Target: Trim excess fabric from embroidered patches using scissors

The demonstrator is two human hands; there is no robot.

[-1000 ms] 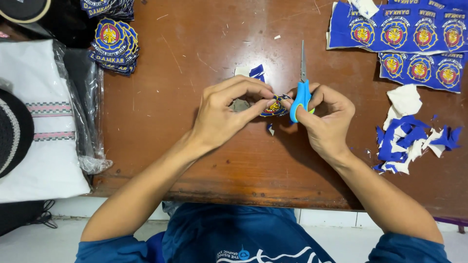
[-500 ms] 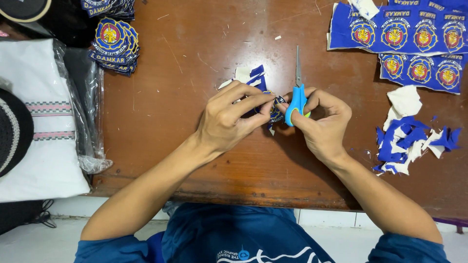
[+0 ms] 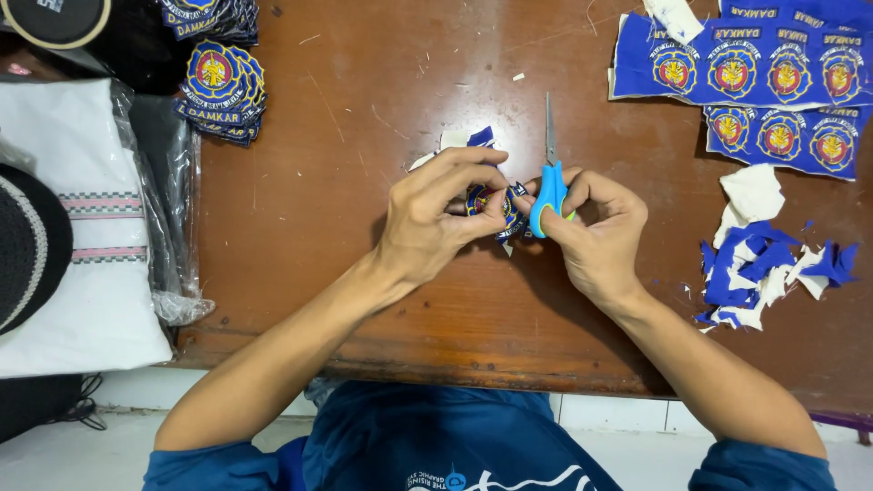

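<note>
Over the middle of the brown wooden table [image 3: 364, 109] the person's two hands are drawn close together, almost touching at the fingertips. The left hand [image 3: 436, 218] pinches a small round blue embroidered patch [image 3: 491, 205] between thumb and fingers, holding it just above the tabletop with most of it hidden behind the fingers. The right hand [image 3: 600, 236] is closed around the blue handles of a small pair of scissors [image 3: 549, 182], whose metal blades point away from the person, up toward the far edge of the table; the blades look closed or nearly so, though I cannot tell for sure. Just behind the left fingers lie a few white and blue scraps [image 3: 459, 141]. To the right, near the table's edge, sits a loose heap of blue and white offcuts [image 3: 764, 268], and beyond it, at the far right corner, sheets of blue cloth with uncut patches [image 3: 746, 73] lie flat. At the far left corner there is a stack of finished patches [image 3: 221, 91], and beside the table's left edge a white folded cloth in clear plastic [image 3: 82, 236].
</note>
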